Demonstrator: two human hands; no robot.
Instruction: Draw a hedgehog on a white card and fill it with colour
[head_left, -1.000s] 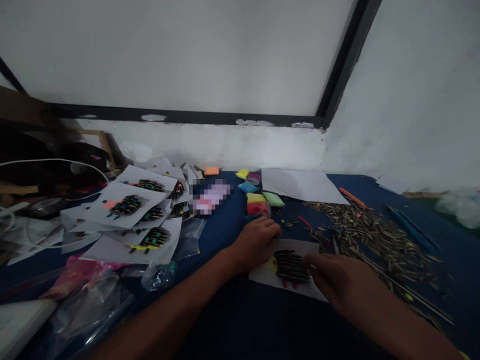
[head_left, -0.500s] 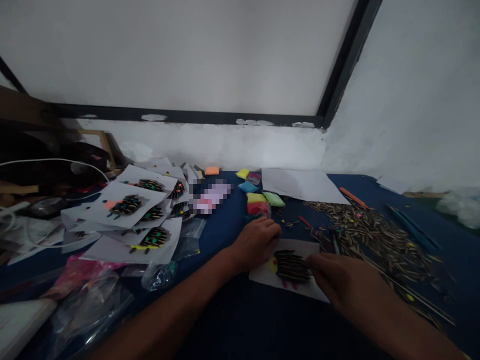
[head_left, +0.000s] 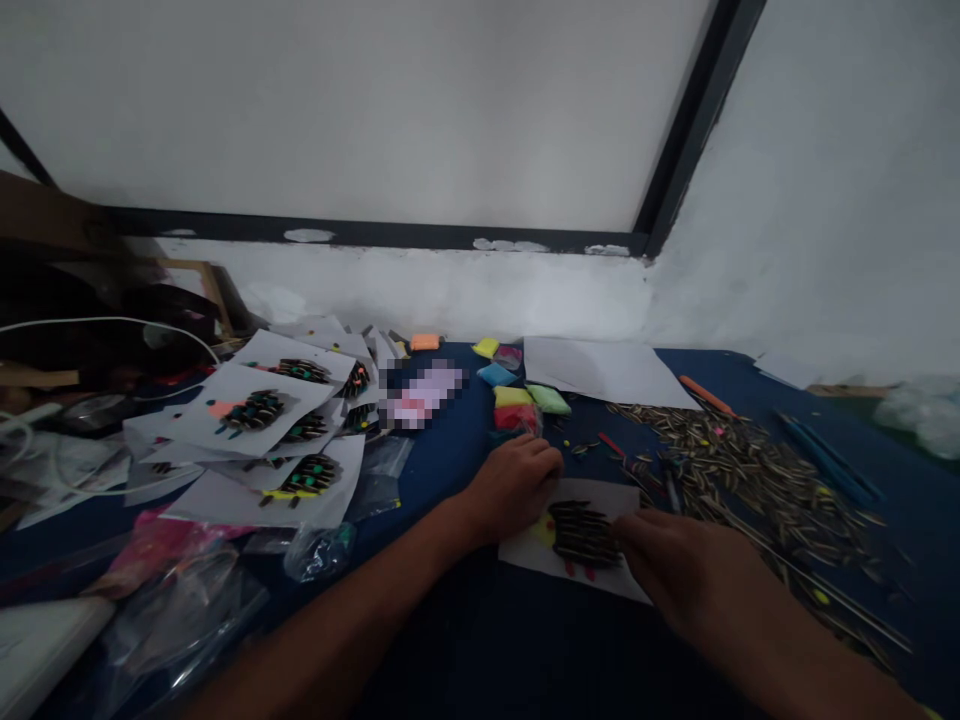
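Observation:
A white paper sheet [head_left: 529, 555] lies on the dark blue cloth, bearing a hedgehog picture [head_left: 585, 533] of striped sunflower seeds with a yellow face and pink feet. At the sheet's upper left corner rests my left hand [head_left: 517, 487], its fingers curled closed; what lies under them is hidden. My right hand [head_left: 671, 560] reaches the right end of the seed body with thumb and fingers pinched together. Whatever is between those fingertips is hidden. Just beyond my left hand are small packets of coloured clay [head_left: 515, 405].
Loose sunflower seeds [head_left: 757, 480] spread at the right, with a blue pen-like thing [head_left: 829, 460] and an orange stick [head_left: 707, 396]. Finished hedgehog sheets [head_left: 187, 420] are piled at the left near clear plastic bags [head_left: 187, 610]. A blank sheet [head_left: 600, 368] lies by the wall.
My right hand has shifted very slightly at the right side of the hedgehog picture, staying pinched. The left hand keeps its place.

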